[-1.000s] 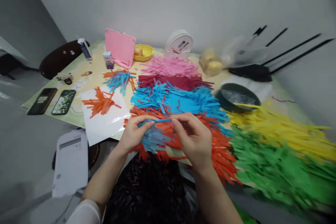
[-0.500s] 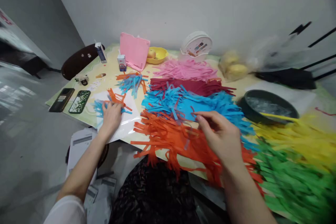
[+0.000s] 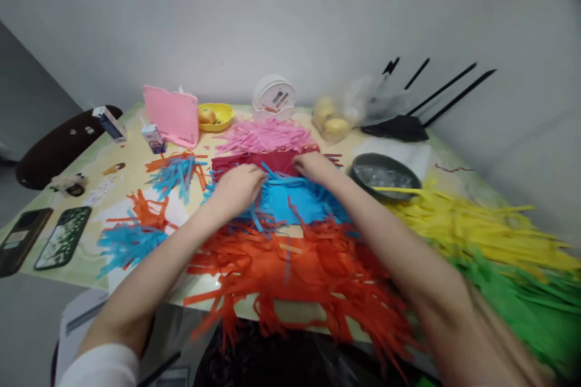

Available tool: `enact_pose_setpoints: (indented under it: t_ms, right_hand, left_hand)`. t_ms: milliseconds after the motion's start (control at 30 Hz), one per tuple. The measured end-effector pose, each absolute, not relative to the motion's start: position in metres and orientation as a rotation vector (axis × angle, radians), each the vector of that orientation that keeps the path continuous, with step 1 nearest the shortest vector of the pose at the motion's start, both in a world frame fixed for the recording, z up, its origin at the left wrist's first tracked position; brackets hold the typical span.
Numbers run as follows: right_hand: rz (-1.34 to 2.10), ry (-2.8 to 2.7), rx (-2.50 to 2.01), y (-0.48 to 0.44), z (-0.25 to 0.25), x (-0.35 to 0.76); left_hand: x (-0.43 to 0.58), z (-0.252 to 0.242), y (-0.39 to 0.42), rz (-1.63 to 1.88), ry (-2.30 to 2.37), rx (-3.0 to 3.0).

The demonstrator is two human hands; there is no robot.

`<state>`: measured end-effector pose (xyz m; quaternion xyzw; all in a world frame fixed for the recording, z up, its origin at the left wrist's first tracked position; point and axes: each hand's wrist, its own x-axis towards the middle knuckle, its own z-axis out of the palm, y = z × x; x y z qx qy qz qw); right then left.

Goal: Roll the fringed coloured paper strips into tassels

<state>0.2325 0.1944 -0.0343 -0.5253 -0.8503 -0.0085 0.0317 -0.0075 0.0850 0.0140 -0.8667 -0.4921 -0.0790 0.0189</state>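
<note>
Both my hands are over the middle of the table, reaching to where the dark red fringed paper [image 3: 276, 161] meets the blue fringed paper [image 3: 295, 204]. My left hand [image 3: 239, 187] is curled above the blue strips, its fingertips drawn together beside a raised blue strip. To its right, my right hand [image 3: 314, 167] has its fingers bent down at the dark red paper. What either hand pinches is too blurred to make out. Orange fringed paper [image 3: 276, 260] lies nearest me, its strips hanging over the table edge. Blue-and-orange tassels [image 3: 131, 239] lie at the left.
Pink fringe [image 3: 267, 135] lies behind. Yellow [image 3: 472, 224] and green fringe [image 3: 521, 296] spread at right, beside a dark bowl [image 3: 385, 175]. Two phones [image 3: 63, 239], drink cartons [image 3: 153, 139], a pink tablet case [image 3: 172, 115] and a yellow fruit bowl [image 3: 222, 118] stand left and back.
My left hand has left the blue-and-orange tassel and moved right to the blue and dark red papers. My right hand has moved away from me, beyond the orange paper. The view has turned right.
</note>
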Motion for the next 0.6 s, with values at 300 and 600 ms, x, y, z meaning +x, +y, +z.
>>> enact_pose_setpoints:
  t_ms: [300, 600]
  right_hand:
    - [-0.078, -2.887, -1.377, 0.211, -0.066, 0.253]
    - [0.095, -2.800, -1.280, 0.230, -0.072, 0.255]
  left_hand:
    - [0.051, -0.073, 0.172, -0.017, -1.607, -2.778]
    - [0.032, -0.065, 0.186, -0.056, -1.614, -2.862]
